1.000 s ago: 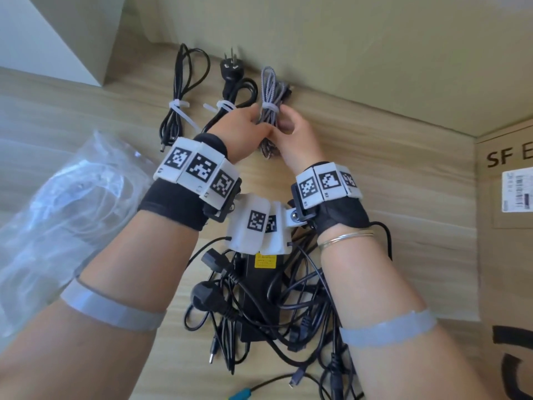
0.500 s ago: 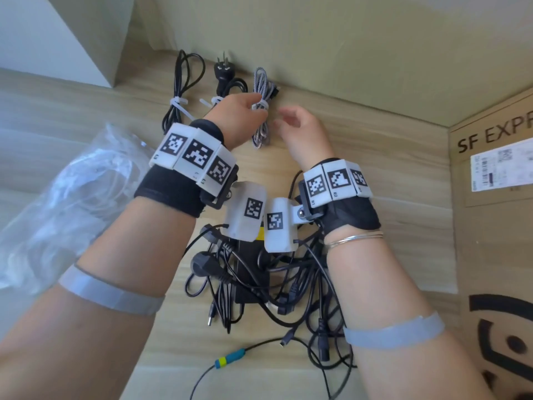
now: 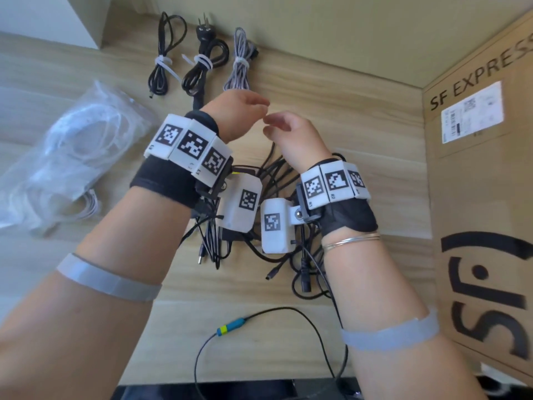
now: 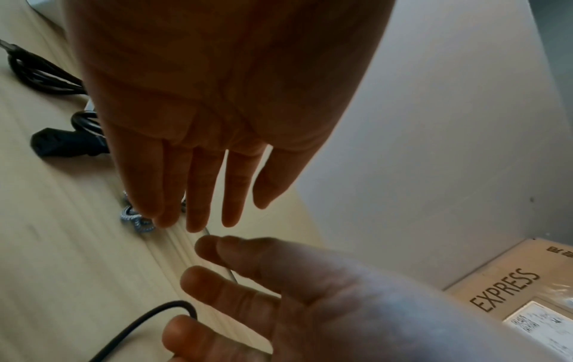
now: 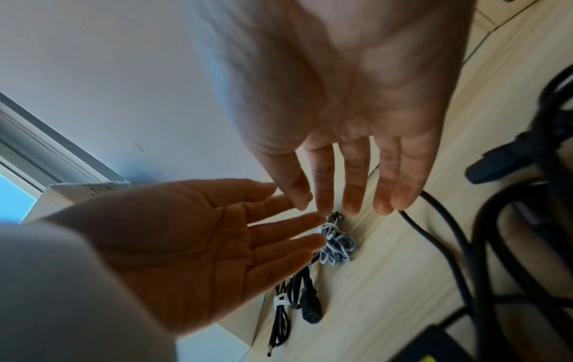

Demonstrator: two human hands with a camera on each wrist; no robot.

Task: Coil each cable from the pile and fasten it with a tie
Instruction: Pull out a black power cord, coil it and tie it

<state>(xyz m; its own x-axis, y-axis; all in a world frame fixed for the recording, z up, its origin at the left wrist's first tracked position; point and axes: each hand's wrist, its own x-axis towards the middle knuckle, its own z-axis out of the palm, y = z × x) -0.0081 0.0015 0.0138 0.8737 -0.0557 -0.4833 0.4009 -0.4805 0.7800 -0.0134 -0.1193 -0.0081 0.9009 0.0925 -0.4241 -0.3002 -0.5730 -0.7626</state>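
Three coiled, tied cables lie in a row by the back wall: a thin black one (image 3: 161, 62), a black power cord (image 3: 203, 63) and a grey braided one (image 3: 240, 63). The braided coil (image 5: 336, 242) also shows beyond the fingertips in the right wrist view. My left hand (image 3: 240, 109) and right hand (image 3: 284, 127) hover side by side in front of that row, both empty with fingers straight and relaxed. A tangled pile of black cables (image 3: 277, 180) lies below my wrists, partly hidden by them.
A clear plastic bag of white ties (image 3: 66, 157) lies on the left of the wooden table (image 3: 360, 145). A cardboard box (image 3: 484, 197) stands at the right. A thin black cable with a blue-yellow connector (image 3: 230, 327) lies near the front edge.
Both hands have let go of the grey braided coil, left it by the wall, and drawn back toward me, opening as they came.
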